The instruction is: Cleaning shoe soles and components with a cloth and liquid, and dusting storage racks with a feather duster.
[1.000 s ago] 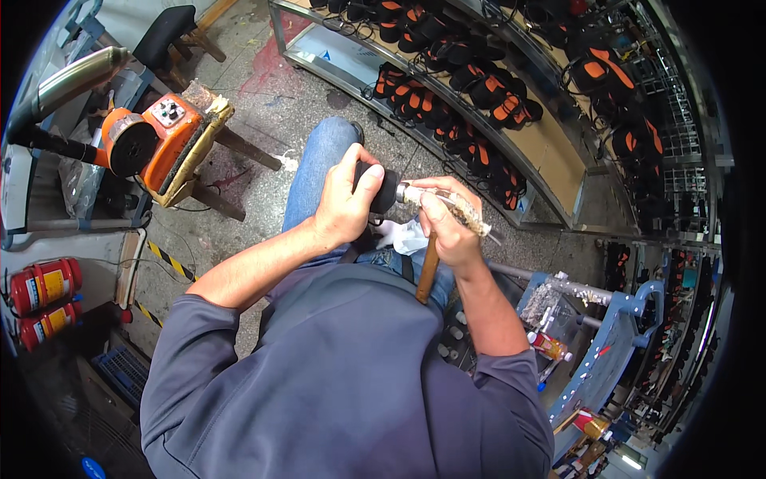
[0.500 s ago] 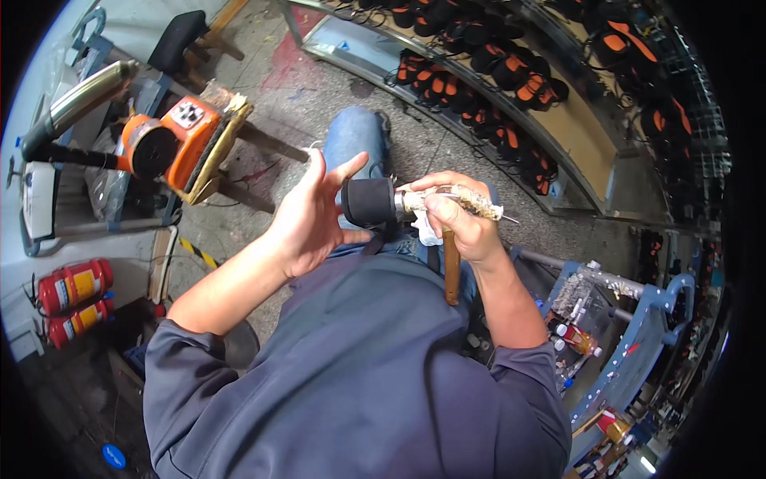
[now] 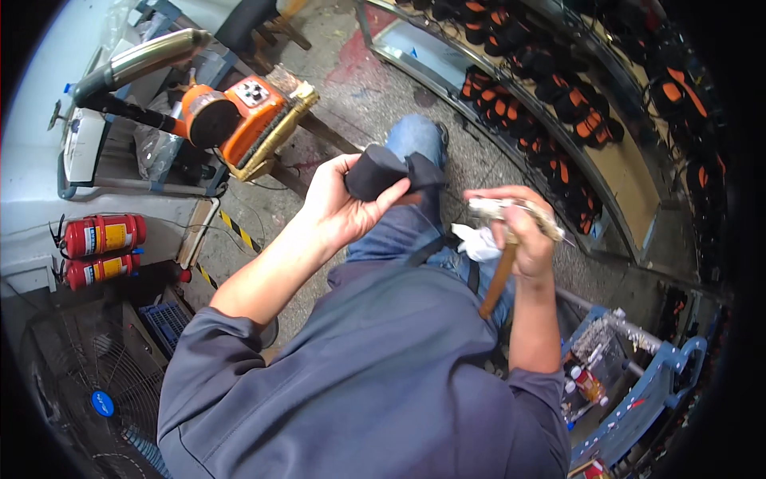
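My left hand (image 3: 341, 209) is raised in front of me and grips a black rubber sleeve-like part (image 3: 384, 171). My right hand (image 3: 523, 231) is off to the right, apart from the left one. It is closed on a thin metal tool (image 3: 519, 211) with a brown wooden handle (image 3: 498, 281) hanging down, and a white rag (image 3: 477, 242) is bunched under its fingers. My knee in blue jeans (image 3: 411, 144) shows below both hands.
An orange power tool (image 3: 239, 120) with a long metal exhaust pipe (image 3: 140, 60) rests on a stand at the left. Two red fire extinguishers (image 3: 100, 247) lie at the far left, a floor fan (image 3: 96, 383) below them. Racks of black-and-orange machines (image 3: 558, 96) line the right. A blue cart (image 3: 638, 375) stands at lower right.
My hands have come apart: the left one drew the black part away to the left, the right one moved right with the metal tool and rag.
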Motion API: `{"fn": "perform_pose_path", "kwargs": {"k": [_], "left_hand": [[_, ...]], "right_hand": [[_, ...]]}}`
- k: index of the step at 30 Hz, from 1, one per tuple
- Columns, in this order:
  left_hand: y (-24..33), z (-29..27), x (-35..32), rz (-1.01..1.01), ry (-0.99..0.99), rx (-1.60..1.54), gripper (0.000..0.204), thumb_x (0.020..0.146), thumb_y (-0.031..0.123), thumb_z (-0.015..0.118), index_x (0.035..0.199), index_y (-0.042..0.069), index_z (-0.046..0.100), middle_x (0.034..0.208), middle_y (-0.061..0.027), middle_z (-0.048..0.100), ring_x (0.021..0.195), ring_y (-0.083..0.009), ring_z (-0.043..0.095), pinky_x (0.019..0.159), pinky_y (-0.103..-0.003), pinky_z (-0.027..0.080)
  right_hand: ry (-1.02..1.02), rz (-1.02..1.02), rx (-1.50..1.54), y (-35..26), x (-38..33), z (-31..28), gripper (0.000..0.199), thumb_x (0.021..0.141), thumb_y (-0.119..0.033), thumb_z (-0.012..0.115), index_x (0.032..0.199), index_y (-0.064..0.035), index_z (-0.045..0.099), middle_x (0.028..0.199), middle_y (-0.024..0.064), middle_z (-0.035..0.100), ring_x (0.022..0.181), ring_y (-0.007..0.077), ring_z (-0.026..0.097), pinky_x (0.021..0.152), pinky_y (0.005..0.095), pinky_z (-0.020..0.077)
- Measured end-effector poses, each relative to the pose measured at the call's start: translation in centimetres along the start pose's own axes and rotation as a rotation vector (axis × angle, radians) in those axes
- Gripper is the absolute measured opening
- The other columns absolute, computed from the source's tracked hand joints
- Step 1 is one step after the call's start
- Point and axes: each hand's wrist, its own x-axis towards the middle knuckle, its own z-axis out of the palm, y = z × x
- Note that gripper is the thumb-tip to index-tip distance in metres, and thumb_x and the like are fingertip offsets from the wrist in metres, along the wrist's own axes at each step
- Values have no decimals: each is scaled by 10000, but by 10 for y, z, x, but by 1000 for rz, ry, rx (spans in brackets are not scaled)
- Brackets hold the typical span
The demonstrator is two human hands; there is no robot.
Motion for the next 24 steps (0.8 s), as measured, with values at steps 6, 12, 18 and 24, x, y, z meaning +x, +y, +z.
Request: {"fn": "perform_pose_path", "kwargs": {"k": [6, 12, 18, 24], "left_hand": [[53, 25, 24, 173, 83, -74, 427, 915, 131, 483, 1225, -160, 447, 1190, -330, 555, 1183, -480, 573, 995, -556, 552], [101, 0, 71, 667, -145, 32, 456, 878, 97, 487, 1290, -97, 465, 1235, -261, 551, 1126, -379, 593, 998, -460, 529], [132, 11, 90, 1169, -133, 466, 490, 859, 69, 477, 1343, -9, 474, 1194, -154, 595, 985, -236, 600, 901, -292, 482], [135, 20, 91, 1120, -209, 424, 464, 861, 47, 492, 1325, 25, 493, 1153, -128, 628, 940, -223, 628, 909, -283, 486]], "right_hand": [[187, -49, 111, 4, -33, -54, 338, 1007, -175, 425, 1254, 20, 549, 1208, 344, 632, 475, 100, 468, 430, 187, 361], [382, -76, 130, 7, -60, -81, 340, 1011, -260, 456, 1247, -33, 548, 1227, 283, 651, 470, 92, 458, 419, 194, 352], [404, -99, 159, 12, -66, -82, 337, 1031, -289, 460, 1254, -61, 569, 1223, 267, 654, 469, 85, 458, 395, 193, 341], [423, -72, 148, 14, -57, -71, 335, 1031, -303, 463, 1252, -72, 564, 1224, 262, 657, 468, 86, 457, 400, 195, 348]]}}
